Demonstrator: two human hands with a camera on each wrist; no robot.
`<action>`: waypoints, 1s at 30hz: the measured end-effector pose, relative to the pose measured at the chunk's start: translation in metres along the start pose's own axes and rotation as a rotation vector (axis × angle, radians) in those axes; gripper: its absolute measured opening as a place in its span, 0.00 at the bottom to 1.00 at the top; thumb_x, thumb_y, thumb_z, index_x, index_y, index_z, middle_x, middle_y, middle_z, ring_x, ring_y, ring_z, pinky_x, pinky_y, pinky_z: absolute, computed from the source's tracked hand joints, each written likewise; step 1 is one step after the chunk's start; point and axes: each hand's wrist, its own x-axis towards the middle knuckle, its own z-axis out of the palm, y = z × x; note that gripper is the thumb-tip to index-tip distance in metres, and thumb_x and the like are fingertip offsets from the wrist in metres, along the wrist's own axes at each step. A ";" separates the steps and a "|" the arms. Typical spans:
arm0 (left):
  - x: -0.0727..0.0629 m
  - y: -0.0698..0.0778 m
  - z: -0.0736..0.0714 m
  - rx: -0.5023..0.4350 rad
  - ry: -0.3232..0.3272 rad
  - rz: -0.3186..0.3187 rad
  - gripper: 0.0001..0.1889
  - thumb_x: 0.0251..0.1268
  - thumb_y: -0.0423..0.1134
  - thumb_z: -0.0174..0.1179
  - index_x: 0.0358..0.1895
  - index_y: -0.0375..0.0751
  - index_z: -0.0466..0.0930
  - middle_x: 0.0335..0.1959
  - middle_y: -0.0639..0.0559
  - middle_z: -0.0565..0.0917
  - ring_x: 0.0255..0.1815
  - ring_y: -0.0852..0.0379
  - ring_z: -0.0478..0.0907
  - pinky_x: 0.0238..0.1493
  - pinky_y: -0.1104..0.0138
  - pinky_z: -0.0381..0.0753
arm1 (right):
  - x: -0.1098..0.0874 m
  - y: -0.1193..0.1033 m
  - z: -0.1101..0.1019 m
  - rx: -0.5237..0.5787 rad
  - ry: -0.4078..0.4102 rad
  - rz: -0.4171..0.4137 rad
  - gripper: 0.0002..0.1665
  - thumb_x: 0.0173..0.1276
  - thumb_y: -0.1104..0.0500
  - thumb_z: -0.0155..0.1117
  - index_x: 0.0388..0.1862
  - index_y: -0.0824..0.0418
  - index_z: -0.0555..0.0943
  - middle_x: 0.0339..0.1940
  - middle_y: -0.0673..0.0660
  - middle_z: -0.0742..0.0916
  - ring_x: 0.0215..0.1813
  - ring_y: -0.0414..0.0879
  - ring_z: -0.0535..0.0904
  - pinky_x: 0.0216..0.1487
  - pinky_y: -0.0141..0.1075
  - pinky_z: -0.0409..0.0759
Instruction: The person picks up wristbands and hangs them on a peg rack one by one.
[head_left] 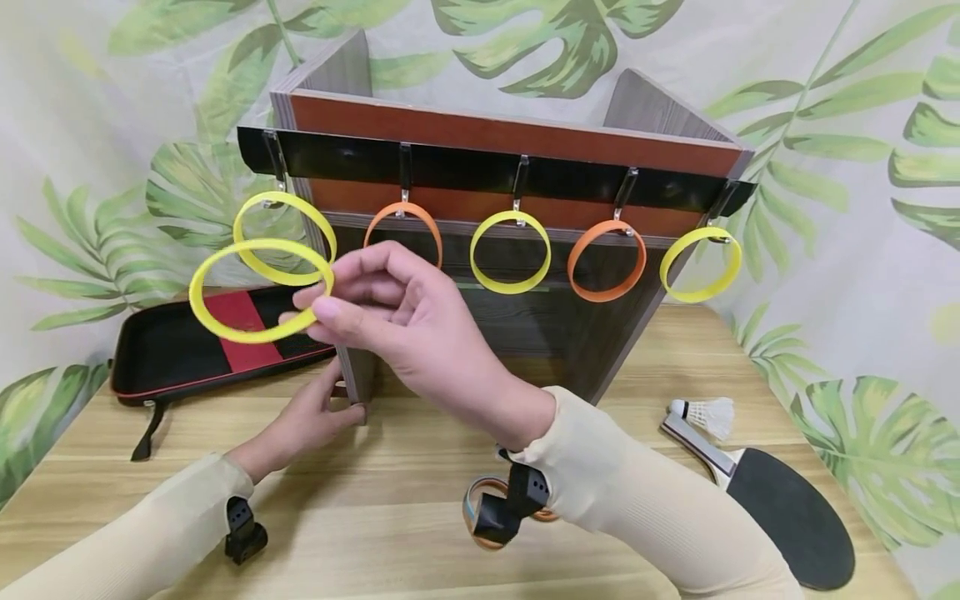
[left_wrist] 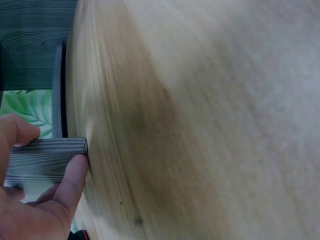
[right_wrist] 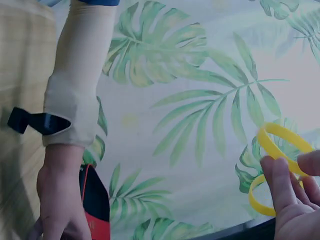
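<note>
My right hand pinches a yellow ring between thumb and fingers. In the head view that ring overlaps another yellow ring, which hangs from the leftmost hook of a black rail. Orange and yellow rings hang by turns from the other hooks, among them a yellow ring in the middle and an orange ring to its right. Low at the stand's left side, my left hand grips the grey wood-grain side panel, thumb and fingers on opposite faces.
A black case with a red stripe lies behind my left hand. At the right are a shuttlecock and a black table tennis paddle. Rings on the table are partly hidden by my right wrist's camera.
</note>
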 end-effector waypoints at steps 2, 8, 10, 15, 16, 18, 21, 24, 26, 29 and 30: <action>0.000 0.001 0.000 -0.006 -0.003 0.005 0.43 0.67 0.28 0.65 0.83 0.35 0.53 0.68 0.28 0.76 0.62 0.32 0.80 0.62 0.43 0.80 | 0.004 0.000 0.003 0.029 0.036 -0.005 0.12 0.75 0.74 0.59 0.55 0.70 0.73 0.60 0.79 0.84 0.52 0.58 0.89 0.61 0.45 0.86; 0.001 -0.004 0.000 0.003 0.011 0.028 0.40 0.67 0.25 0.65 0.80 0.34 0.57 0.67 0.28 0.77 0.61 0.34 0.81 0.60 0.49 0.82 | 0.015 0.002 0.011 0.113 0.119 -0.028 0.15 0.75 0.77 0.56 0.58 0.75 0.70 0.62 0.83 0.80 0.66 0.77 0.77 0.65 0.50 0.83; 0.001 -0.006 0.000 0.003 0.013 0.033 0.40 0.67 0.25 0.65 0.80 0.34 0.57 0.67 0.28 0.77 0.61 0.34 0.81 0.59 0.53 0.83 | 0.018 0.004 0.013 0.145 0.133 -0.034 0.15 0.75 0.77 0.55 0.58 0.76 0.69 0.61 0.85 0.78 0.67 0.77 0.76 0.66 0.51 0.81; 0.000 -0.005 -0.001 -0.005 0.023 0.058 0.41 0.66 0.26 0.66 0.81 0.36 0.58 0.65 0.31 0.79 0.60 0.45 0.81 0.56 0.66 0.82 | 0.023 0.010 0.017 0.168 0.170 -0.051 0.13 0.74 0.78 0.56 0.55 0.74 0.70 0.50 0.74 0.83 0.52 0.56 0.90 0.64 0.52 0.82; 0.001 -0.006 -0.001 -0.005 0.025 0.064 0.41 0.66 0.26 0.66 0.81 0.36 0.58 0.65 0.31 0.79 0.59 0.51 0.80 0.56 0.68 0.82 | 0.023 0.011 0.017 0.165 0.177 -0.054 0.13 0.74 0.78 0.57 0.55 0.73 0.70 0.48 0.70 0.83 0.48 0.49 0.90 0.63 0.52 0.83; 0.001 -0.006 -0.001 -0.003 0.031 0.077 0.41 0.65 0.25 0.66 0.80 0.36 0.58 0.64 0.32 0.80 0.58 0.61 0.78 0.56 0.70 0.81 | 0.024 0.012 0.018 0.157 0.190 -0.053 0.13 0.73 0.77 0.58 0.53 0.72 0.71 0.45 0.63 0.83 0.44 0.43 0.88 0.62 0.51 0.84; 0.003 -0.007 -0.001 -0.003 0.033 0.083 0.41 0.65 0.25 0.67 0.80 0.36 0.59 0.64 0.33 0.80 0.57 0.63 0.78 0.57 0.72 0.80 | 0.023 0.013 0.017 0.132 0.201 -0.043 0.13 0.74 0.76 0.59 0.53 0.71 0.71 0.45 0.65 0.84 0.51 0.65 0.89 0.61 0.49 0.85; 0.003 -0.006 -0.001 -0.025 0.021 0.078 0.42 0.66 0.25 0.66 0.81 0.37 0.57 0.65 0.32 0.79 0.59 0.48 0.81 0.56 0.70 0.81 | 0.022 0.014 0.017 0.107 0.202 -0.023 0.14 0.75 0.75 0.59 0.56 0.72 0.71 0.48 0.68 0.84 0.61 0.78 0.80 0.60 0.48 0.85; 0.002 -0.005 -0.001 -0.043 0.010 0.067 0.42 0.66 0.25 0.66 0.82 0.38 0.56 0.65 0.31 0.77 0.59 0.39 0.81 0.54 0.69 0.82 | 0.021 0.014 0.016 0.096 0.195 -0.006 0.15 0.75 0.74 0.59 0.58 0.72 0.71 0.49 0.70 0.84 0.62 0.78 0.80 0.60 0.47 0.85; 0.001 -0.004 -0.001 -0.044 0.003 0.057 0.43 0.67 0.26 0.66 0.82 0.38 0.55 0.66 0.30 0.77 0.60 0.34 0.81 0.54 0.67 0.82 | 0.019 0.014 0.015 0.084 0.179 0.008 0.16 0.76 0.73 0.59 0.59 0.72 0.71 0.52 0.72 0.84 0.62 0.76 0.80 0.61 0.47 0.85; 0.001 -0.003 -0.001 -0.041 0.002 0.055 0.43 0.67 0.26 0.66 0.82 0.38 0.55 0.66 0.30 0.77 0.60 0.34 0.81 0.55 0.65 0.83 | 0.018 0.014 0.014 0.078 0.174 0.009 0.15 0.76 0.73 0.59 0.58 0.72 0.71 0.53 0.73 0.84 0.62 0.76 0.81 0.61 0.47 0.85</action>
